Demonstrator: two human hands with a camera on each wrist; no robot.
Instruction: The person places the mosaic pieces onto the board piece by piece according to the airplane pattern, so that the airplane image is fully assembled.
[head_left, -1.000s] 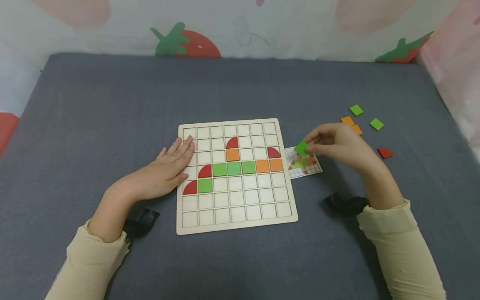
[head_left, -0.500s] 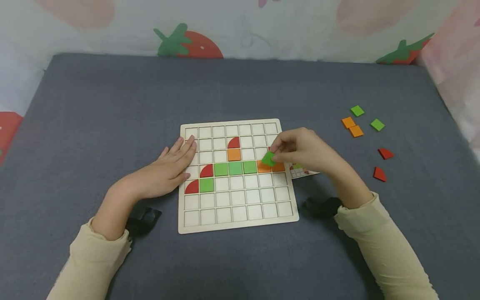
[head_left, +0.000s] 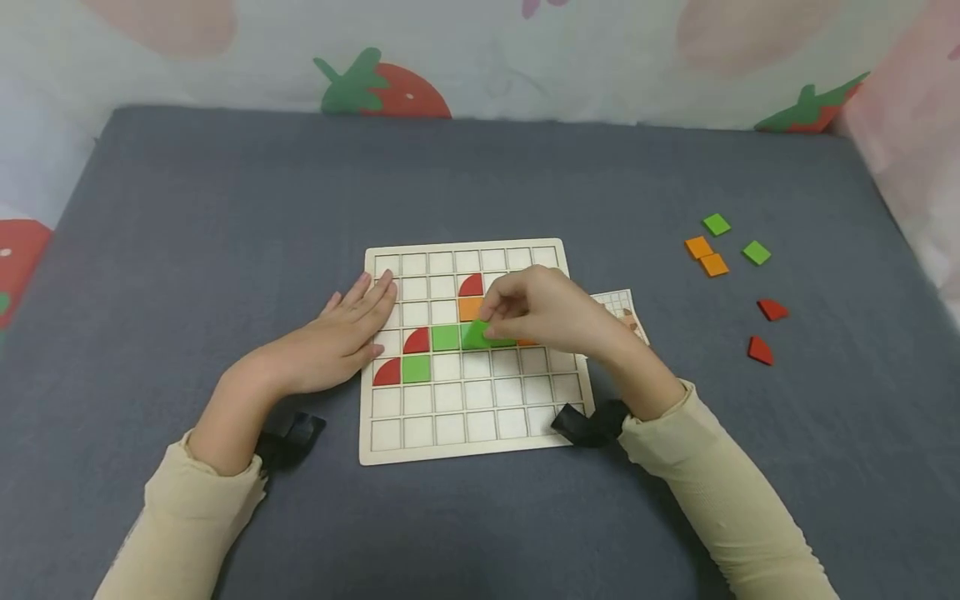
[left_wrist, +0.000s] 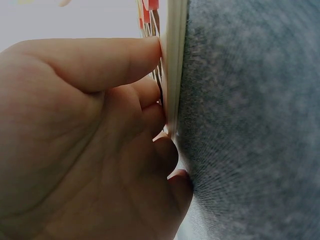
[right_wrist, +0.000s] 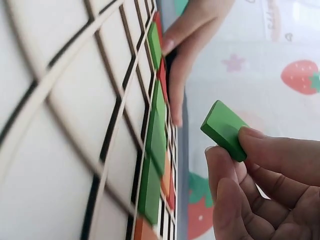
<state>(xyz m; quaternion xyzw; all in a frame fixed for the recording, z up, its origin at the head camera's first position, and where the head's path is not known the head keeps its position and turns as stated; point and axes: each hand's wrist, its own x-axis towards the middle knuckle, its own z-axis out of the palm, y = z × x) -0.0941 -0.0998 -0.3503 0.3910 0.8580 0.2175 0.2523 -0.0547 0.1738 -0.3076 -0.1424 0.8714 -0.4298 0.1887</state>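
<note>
A pale wooden grid board (head_left: pixel 465 417) lies on the grey cloth, with red quarter-round, green and orange tiles set in some squares. My left hand (head_left: pixel 330 342) rests on the board's left edge, fingers stretched out; in the left wrist view the thumb (left_wrist: pixel 115 62) touches the rim. Between thumb and fingertips, my right hand (head_left: pixel 543 312) pinches a green square tile (right_wrist: pixel 225 130). In the right wrist view that tile is tilted and apart from the board, over the row of green tiles (right_wrist: pixel 155 150). The right hand hides part of that row and the board's right side.
A printed pattern card (head_left: pixel 622 308) sticks out from the board's right side, partly behind the right wrist. Farther right lie loose green tiles (head_left: pixel 756 252), orange tiles (head_left: pixel 714 265) and red quarter-round tiles (head_left: pixel 761 350). A strawberry-print curtain (head_left: pixel 570 67) stands behind the table.
My right hand has carried the green tile leftward, from above the card to over the middle of the board. The left hand stays on the board's left edge.
</note>
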